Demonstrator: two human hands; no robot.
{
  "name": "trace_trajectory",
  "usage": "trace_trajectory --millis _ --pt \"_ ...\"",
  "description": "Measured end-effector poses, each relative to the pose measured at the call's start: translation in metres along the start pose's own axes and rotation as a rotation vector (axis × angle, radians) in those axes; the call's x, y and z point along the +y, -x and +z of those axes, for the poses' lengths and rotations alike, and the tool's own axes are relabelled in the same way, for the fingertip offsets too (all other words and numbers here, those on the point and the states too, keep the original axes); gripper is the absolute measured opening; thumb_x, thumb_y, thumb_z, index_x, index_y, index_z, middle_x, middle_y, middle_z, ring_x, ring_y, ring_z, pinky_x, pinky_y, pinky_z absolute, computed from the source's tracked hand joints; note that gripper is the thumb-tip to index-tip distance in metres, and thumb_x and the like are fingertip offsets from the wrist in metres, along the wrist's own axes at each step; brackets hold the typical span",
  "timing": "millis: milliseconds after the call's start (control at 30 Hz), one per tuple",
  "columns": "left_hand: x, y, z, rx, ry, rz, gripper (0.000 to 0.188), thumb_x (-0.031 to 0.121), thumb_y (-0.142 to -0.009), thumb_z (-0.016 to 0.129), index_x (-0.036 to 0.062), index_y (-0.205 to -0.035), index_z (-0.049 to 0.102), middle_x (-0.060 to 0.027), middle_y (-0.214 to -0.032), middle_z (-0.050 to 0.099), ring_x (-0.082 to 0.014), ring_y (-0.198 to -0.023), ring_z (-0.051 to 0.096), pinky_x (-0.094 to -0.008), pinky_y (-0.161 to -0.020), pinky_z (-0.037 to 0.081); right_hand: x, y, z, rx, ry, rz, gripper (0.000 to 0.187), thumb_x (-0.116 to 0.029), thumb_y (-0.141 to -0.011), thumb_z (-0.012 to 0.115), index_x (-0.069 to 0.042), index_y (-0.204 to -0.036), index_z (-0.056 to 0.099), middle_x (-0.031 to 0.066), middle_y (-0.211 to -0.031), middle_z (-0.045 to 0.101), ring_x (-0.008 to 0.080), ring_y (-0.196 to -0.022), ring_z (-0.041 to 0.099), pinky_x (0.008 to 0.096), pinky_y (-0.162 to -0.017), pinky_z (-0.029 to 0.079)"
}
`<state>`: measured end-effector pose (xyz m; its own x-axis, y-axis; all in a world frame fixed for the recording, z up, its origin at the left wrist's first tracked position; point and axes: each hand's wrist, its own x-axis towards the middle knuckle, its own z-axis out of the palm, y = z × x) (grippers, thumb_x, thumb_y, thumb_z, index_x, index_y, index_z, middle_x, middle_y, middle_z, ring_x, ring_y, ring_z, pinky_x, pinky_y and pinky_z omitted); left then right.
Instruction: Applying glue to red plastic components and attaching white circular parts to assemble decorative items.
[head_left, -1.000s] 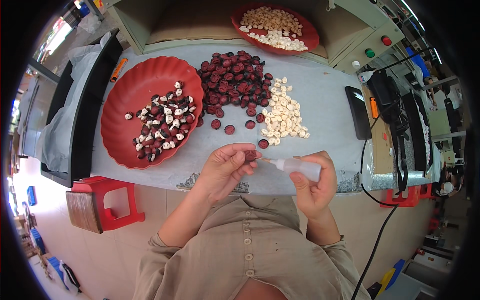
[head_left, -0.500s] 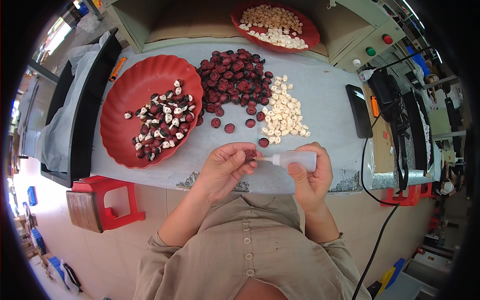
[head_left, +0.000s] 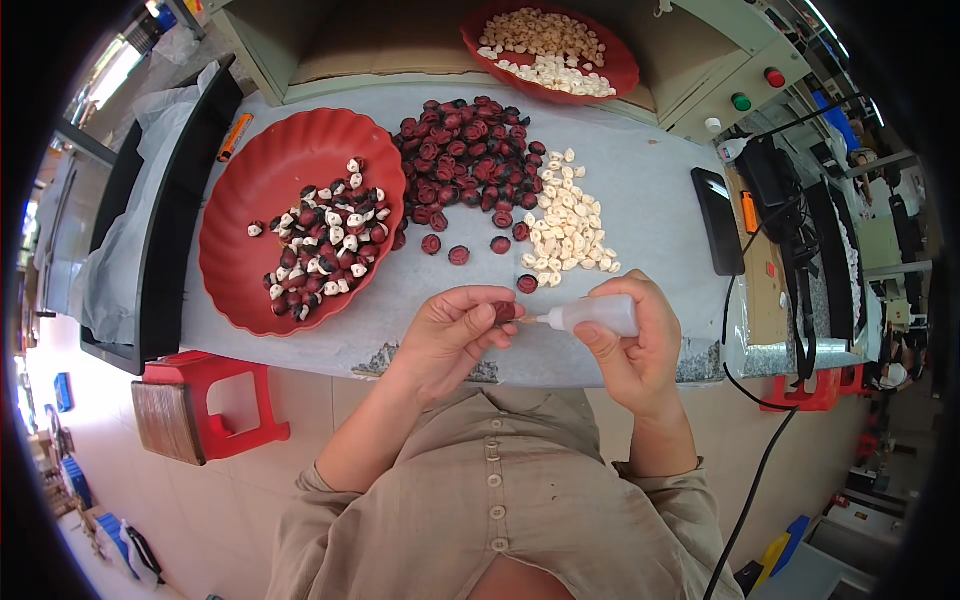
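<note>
Between thumb and fingers, my left hand (head_left: 455, 335) pinches a small dark red and black piece (head_left: 506, 312). My right hand (head_left: 640, 340) is closed round a translucent white squeeze bottle (head_left: 603, 316), tilted sideways, its thin nozzle (head_left: 532, 320) pointing at the red piece. Whether the tip touches the piece I cannot tell. Beyond my hands lies a heap of similar dark red and black pieces (head_left: 465, 150), with several loose ones in front. Right of it is a pile of small cream-white pieces (head_left: 570, 235). The large red scalloped plate (head_left: 245, 190) holds red-black pieces joined with white ones.
A second red plate (head_left: 625, 75) with cream pieces stands in the cabinet (head_left: 290, 90) at the back. A black tray (head_left: 170, 220) and an orange marker (head_left: 235, 138) lie left; a black phone (head_left: 715, 220) and cables lie right. A red stool (head_left: 235, 400) stands below.
My right hand has drawn slightly right with the squeeze bottle, taking the nozzle a little away from my left fingers. The left hand has barely moved and keeps its pinch.
</note>
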<state>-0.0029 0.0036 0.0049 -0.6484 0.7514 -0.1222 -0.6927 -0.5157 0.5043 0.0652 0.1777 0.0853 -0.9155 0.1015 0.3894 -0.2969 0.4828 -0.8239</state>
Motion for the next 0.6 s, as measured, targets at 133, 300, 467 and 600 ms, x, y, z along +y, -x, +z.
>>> trace_trajectory --millis 133,300,467,600 --pt "0.0 0.0 0.001 0.0 -0.006 0.002 0.023 0.011 -0.081 0.052 -0.0011 -0.1 0.053 -0.0134 -0.093 0.057 -0.015 -0.076 0.056 -0.0232 -0.067 0.048 0.002 -0.003 -0.003 -0.036 0.043 -0.041 0.023 -0.007 -0.072 0.062 0.0 -0.088 0.048 0.0089 -0.073 0.05 0.0162 -0.062 0.048 0.023 -0.053 0.039" --pt "-0.001 -0.001 0.002 0.015 0.0 0.005 0.022 0.01 -0.081 0.052 -0.0011 -0.099 0.054 -0.0134 -0.093 0.057 -0.0147 -0.076 0.056 -0.0229 -0.067 0.048 0.027 0.007 -0.036 0.446 -1.113 0.361 0.03 -0.007 -0.074 0.057 -0.001 -0.099 0.041 0.0094 -0.081 0.052 0.0145 -0.067 0.054 0.0214 -0.056 0.047" --pt "0.002 0.002 0.002 0.056 -0.039 0.005 0.022 0.01 -0.079 0.054 -0.0014 -0.098 0.053 -0.0153 -0.092 0.057 -0.0164 -0.076 0.056 -0.0216 -0.064 0.049 0.061 0.019 -0.048 0.3 -0.689 0.529 0.038 -0.006 -0.069 0.063 -0.004 -0.1 0.042 0.0093 -0.083 0.056 0.0145 -0.073 0.056 0.0233 -0.063 0.045" --pt "0.0 0.002 0.0 0.032 -0.017 0.023 0.021 0.008 -0.081 0.052 -0.0023 -0.098 0.054 -0.0151 -0.092 0.057 -0.0156 -0.076 0.058 -0.0226 -0.066 0.05 0.073 0.013 -0.059 0.333 -0.355 0.549 0.026 0.0 -0.067 0.06 -0.003 -0.089 0.047 0.0071 -0.079 0.057 0.0099 -0.073 0.053 0.0193 -0.063 0.042"
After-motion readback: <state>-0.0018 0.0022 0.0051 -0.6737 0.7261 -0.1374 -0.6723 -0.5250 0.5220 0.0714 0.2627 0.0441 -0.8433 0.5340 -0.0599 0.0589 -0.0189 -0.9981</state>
